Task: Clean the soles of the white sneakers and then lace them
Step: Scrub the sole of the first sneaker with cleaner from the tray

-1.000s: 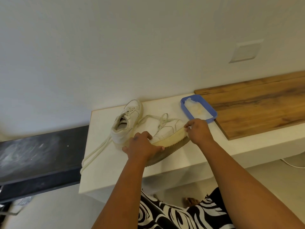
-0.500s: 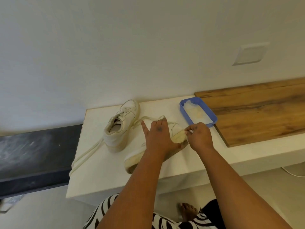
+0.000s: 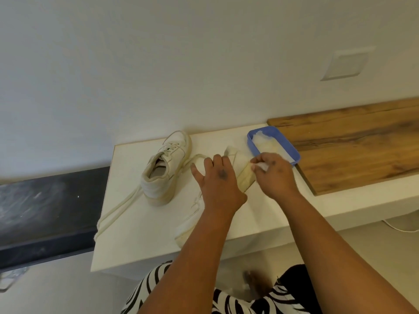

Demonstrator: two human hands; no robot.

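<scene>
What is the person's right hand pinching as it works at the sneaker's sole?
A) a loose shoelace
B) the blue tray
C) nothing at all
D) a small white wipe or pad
D: the right hand pinches a small white pad against the sole edge of the tilted sneaker, while the blue tray sits untouched just behind it.
</scene>
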